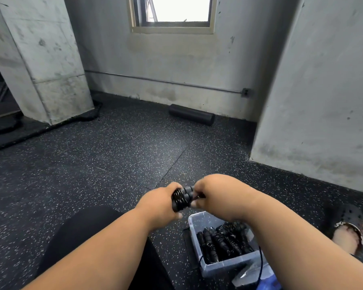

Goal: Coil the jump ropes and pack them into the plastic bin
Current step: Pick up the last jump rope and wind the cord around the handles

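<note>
A black jump rope (pixel 181 198), its cord wound round the two handles, is held up in front of me above the floor. My left hand (pixel 158 205) grips the wound bundle from the left. My right hand (pixel 213 190) pinches its right end, fingers curled over the handle tips. Below and to the right stands a clear plastic bin (pixel 194 221) on the floor. Several coiled black jump ropes (pixel 222 242) lie inside it. A loose black cord (pixel 261 262) hangs over the bin's right rim.
Speckled black rubber floor (pixel 113 155) spreads ahead. A black foam roller (pixel 191 114) lies by the far wall. Concrete pillars stand at left (pixel 44 65) and right (pixel 314 97). My black-clad leg (pixel 82 233) and a foot in a black clog (pixel 347 227) flank the bin.
</note>
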`<action>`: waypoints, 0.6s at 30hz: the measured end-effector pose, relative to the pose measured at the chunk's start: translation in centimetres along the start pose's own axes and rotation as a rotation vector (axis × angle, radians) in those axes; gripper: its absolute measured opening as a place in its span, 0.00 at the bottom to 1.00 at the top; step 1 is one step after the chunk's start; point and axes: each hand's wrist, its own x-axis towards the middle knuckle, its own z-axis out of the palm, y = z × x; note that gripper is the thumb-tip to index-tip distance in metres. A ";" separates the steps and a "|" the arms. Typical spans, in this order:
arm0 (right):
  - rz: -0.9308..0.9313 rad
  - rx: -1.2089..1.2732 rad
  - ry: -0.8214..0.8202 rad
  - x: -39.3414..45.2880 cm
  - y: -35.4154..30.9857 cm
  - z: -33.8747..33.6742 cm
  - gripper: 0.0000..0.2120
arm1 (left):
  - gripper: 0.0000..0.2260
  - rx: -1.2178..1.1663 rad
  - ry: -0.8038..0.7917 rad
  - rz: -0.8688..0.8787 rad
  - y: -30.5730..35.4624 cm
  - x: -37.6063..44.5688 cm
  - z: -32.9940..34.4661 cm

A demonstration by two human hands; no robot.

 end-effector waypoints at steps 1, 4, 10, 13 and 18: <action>-0.010 0.043 0.005 0.0 -0.1 -0.8 0.09 | 0.30 -0.006 -0.038 0.071 0.3 -0.1 0.1; -0.042 0.282 0.014 0.7 1.3 -1.8 0.12 | 0.33 -0.095 -0.085 0.247 2.0 -0.9 0.4; 0.041 0.876 -0.049 1.6 5.0 0.3 0.12 | 0.29 -0.296 -0.030 0.308 3.2 -2.4 -0.2; 0.081 1.246 -0.172 1.4 6.3 2.4 0.13 | 0.26 -0.341 -0.036 0.336 3.8 -2.9 -0.3; 0.150 1.540 -0.110 1.7 6.7 5.2 0.09 | 0.30 -0.480 0.022 0.296 3.9 -3.3 0.2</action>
